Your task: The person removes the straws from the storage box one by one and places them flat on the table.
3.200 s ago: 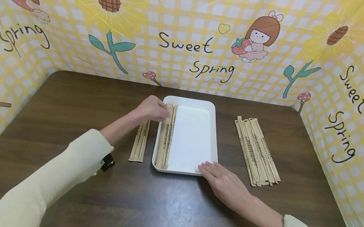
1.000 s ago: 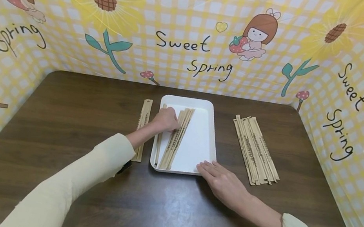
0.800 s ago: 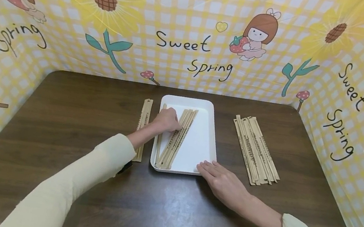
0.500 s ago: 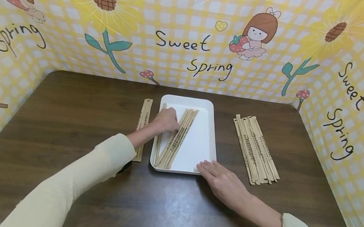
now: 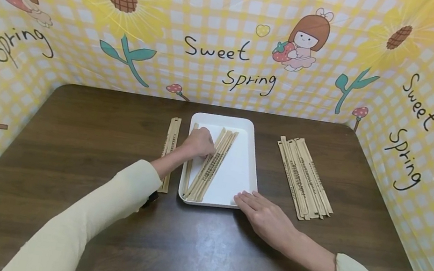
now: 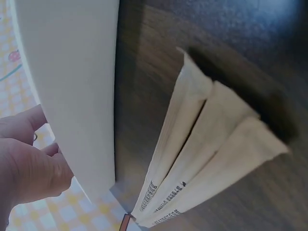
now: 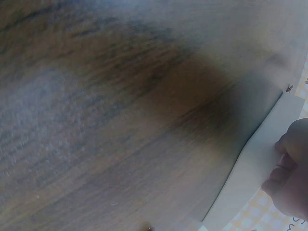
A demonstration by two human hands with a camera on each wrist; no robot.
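My left hand (image 5: 198, 143) is over the left half of a white tray (image 5: 254, 160), fingers bent down. Its fingertips pinch a slanted bunch of brown paper-wrapped straws (image 5: 215, 166), though the hand partly hides the contact. Left of this bunch, a narrow wrapped straw (image 5: 188, 176) lies along the tray's left wall. My right hand (image 5: 265, 216) rests with extended fingers on the tray's near right corner; its thumb is hidden. In the left wrist view the left hand (image 6: 36, 159) shows beyond the tray wall (image 6: 67, 72). The right wrist view has the right hand (image 7: 291, 173) against the tray.
A few wrapped straws (image 6: 197, 139) lie on the table just left of the tray, partly behind the left forearm. Right of the tray lies a larger pile of straws (image 5: 305, 178). The brown table (image 5: 98, 240) meets a yellow checked cloth (image 5: 220, 8) at its back and sides.
The left hand has moved right from the tray's left rim. The straw bunch has shifted from the left wall to a slant toward the middle, one staying behind. The right hand keeps its place.
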